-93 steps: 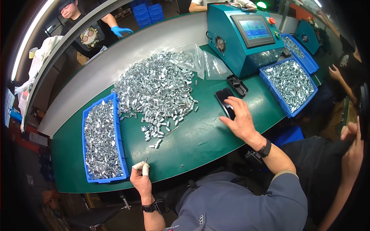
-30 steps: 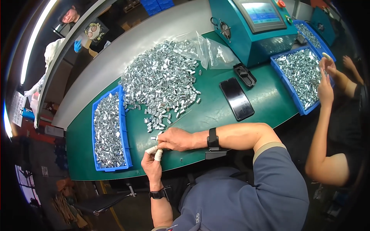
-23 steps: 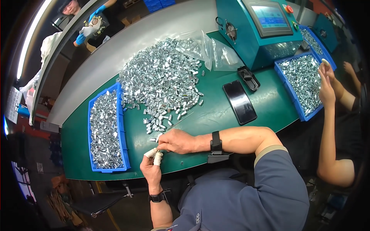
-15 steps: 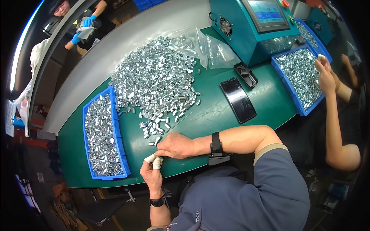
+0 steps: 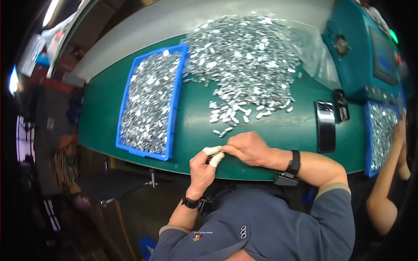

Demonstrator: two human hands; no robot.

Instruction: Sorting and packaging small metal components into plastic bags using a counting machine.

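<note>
Small metal pieces (image 5: 226,130) just beyond right hand (image 5: 248,148) (touching?)

blue tray (image 5: 173,104), black phone (image 5: 325,127), teal machine (image 5: 370,61)

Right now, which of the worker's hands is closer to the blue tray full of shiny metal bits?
Left. The left hand sits just right of the blue tray; the right hand is farther right.

Whatever is pinched between left hand (image 5: 201,167) and right hand (image 5: 248,148) is hidden by fingers. Blue tray (image 5: 382,135) at right is cut off by pic edge; co-worker's hand (image 5: 399,130) there is blurred.
</note>
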